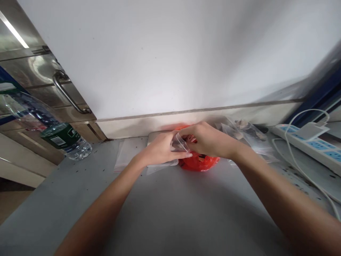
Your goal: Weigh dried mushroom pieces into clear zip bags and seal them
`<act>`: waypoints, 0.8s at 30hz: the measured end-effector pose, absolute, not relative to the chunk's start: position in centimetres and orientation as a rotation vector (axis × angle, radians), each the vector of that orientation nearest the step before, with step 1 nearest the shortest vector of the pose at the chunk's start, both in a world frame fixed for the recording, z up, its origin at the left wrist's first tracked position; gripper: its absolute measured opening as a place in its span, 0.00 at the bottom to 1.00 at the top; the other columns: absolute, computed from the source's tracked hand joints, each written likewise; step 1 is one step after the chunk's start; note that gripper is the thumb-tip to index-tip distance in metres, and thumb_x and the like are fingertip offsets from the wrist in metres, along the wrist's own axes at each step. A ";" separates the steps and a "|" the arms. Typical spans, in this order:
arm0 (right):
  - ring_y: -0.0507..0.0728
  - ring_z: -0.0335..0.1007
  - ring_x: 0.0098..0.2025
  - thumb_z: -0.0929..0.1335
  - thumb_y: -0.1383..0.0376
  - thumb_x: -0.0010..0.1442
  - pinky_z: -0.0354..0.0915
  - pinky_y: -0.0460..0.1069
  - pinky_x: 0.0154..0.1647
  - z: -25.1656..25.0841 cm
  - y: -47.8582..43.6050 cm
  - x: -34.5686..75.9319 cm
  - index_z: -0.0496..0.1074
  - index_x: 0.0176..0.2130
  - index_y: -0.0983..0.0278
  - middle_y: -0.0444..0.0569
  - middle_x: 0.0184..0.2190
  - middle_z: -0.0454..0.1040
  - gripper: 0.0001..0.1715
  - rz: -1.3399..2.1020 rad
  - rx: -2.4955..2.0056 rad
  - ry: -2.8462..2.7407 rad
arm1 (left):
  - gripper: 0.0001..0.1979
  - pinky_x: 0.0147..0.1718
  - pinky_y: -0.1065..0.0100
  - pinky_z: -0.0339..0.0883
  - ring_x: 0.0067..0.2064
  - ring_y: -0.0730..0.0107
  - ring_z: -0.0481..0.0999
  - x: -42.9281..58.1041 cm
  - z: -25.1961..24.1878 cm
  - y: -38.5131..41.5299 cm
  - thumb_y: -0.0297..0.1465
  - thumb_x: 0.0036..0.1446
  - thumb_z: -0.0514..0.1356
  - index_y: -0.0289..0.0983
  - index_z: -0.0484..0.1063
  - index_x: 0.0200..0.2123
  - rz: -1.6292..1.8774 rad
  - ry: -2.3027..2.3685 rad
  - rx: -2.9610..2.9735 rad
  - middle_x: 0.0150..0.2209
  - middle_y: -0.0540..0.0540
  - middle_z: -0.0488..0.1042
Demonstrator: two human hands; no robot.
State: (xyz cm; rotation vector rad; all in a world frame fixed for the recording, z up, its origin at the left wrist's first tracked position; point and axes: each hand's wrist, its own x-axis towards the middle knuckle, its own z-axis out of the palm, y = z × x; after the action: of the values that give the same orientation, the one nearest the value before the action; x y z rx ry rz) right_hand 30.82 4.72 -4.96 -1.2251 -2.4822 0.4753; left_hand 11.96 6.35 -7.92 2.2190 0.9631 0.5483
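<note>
Upper left of the frame: steel cabinet (39,71) with a curved handle (69,93). Below it, at mid left: bottle (65,140) with a green label, at the left edge of the grey table (170,213). Blurred; upright or lying, cannot tell.

Further right: flat bags (121,156), clear, lying on the table near its back edge, just left of the left wrist.

Left of centre: left hand (160,149), reaching in from the lower left, thumb and fingers clamped on the clear bag (181,144).

Dead centre: the clear bag itself, small and crumpled, held between both hands, in front of the red bag (198,161).

Right of centre: right hand (207,140), coming in from the lower right, fingers curled and pinched shut on the same bag's right side, partly covering the red bag beneath. Red bag resting on the table, close to the foot of the wall. Dark specks scattered across the table.

Right of that, by the wall: pile (245,131) of clear packets with dark contents, just beside the right wrist.

Far right: power strip (311,145) with a white charger (310,129) plugged in, white cable (301,170) trailing toward the lower right corner.
</note>
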 end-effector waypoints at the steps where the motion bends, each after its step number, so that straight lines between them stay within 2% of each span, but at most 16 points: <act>1: 0.51 0.66 0.25 0.63 0.78 0.52 0.60 0.47 0.28 -5.2 4.9 30.7 0.77 0.30 0.61 0.41 0.24 0.76 0.18 0.525 -1.187 -2.434 | 0.28 0.44 0.58 0.73 0.48 0.55 0.79 11.9 -7.9 6.3 0.44 0.56 0.68 0.40 0.71 0.56 0.547 0.981 2.206 0.49 0.43 0.80; 4: 0.55 0.76 0.35 0.67 0.75 0.51 0.69 0.50 0.38 -5.8 5.5 30.9 0.80 0.35 0.61 0.44 0.34 0.83 0.15 0.718 -1.083 -2.265 | 0.33 0.38 0.59 0.72 0.44 0.54 0.79 11.7 -7.7 6.3 0.48 0.53 0.69 0.39 0.70 0.57 0.558 1.058 2.176 0.46 0.42 0.80; 6: 0.57 0.78 0.39 0.70 0.67 0.52 0.71 0.52 0.42 -6.0 5.9 31.3 0.80 0.36 0.61 0.46 0.38 0.84 0.10 0.843 -1.052 -2.152 | 0.33 0.37 0.59 0.72 0.43 0.54 0.79 11.6 -7.6 6.3 0.50 0.52 0.70 0.37 0.71 0.55 0.573 1.088 2.150 0.44 0.42 0.80; 10: 0.61 0.79 0.39 0.72 0.54 0.53 0.72 0.54 0.42 -6.0 6.3 32.2 0.82 0.35 0.61 0.49 0.37 0.84 0.15 0.905 -1.070 -2.048 | 0.32 0.47 0.60 0.72 0.49 0.56 0.79 11.3 -7.5 6.5 0.44 0.54 0.70 0.41 0.68 0.60 0.672 0.987 2.101 0.49 0.44 0.80; 15: 0.58 0.76 0.33 0.70 0.56 0.55 0.71 0.53 0.37 -5.7 6.3 32.6 0.80 0.29 0.61 0.48 0.30 0.83 0.13 0.793 -1.140 -2.011 | 0.31 0.57 0.59 0.68 0.57 0.58 0.75 10.9 -7.6 6.9 0.44 0.57 0.68 0.44 0.68 0.61 0.720 0.962 2.057 0.57 0.45 0.76; 18: 0.57 0.76 0.33 0.72 0.57 0.54 0.71 0.52 0.36 -5.6 6.1 32.5 0.81 0.31 0.61 0.47 0.31 0.83 0.11 0.926 -1.107 -1.987 | 0.31 0.55 0.59 0.69 0.57 0.57 0.76 10.8 -7.4 6.8 0.47 0.56 0.68 0.42 0.69 0.59 0.721 1.026 2.027 0.56 0.43 0.76; 24: 0.58 0.78 0.37 0.74 0.57 0.53 0.73 0.53 0.43 -5.6 6.1 32.1 0.82 0.36 0.62 0.49 0.37 0.84 0.13 1.166 -1.001 -1.912 | 0.28 0.50 0.60 0.72 0.52 0.58 0.79 11.1 -7.2 6.5 0.46 0.56 0.68 0.42 0.69 0.57 0.714 0.970 2.013 0.51 0.44 0.79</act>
State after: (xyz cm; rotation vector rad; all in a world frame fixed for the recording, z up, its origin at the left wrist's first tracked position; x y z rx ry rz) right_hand 32.13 6.07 -5.63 -1.0013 -1.9120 1.1655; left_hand 11.13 6.47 -7.20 2.0130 0.9696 0.7143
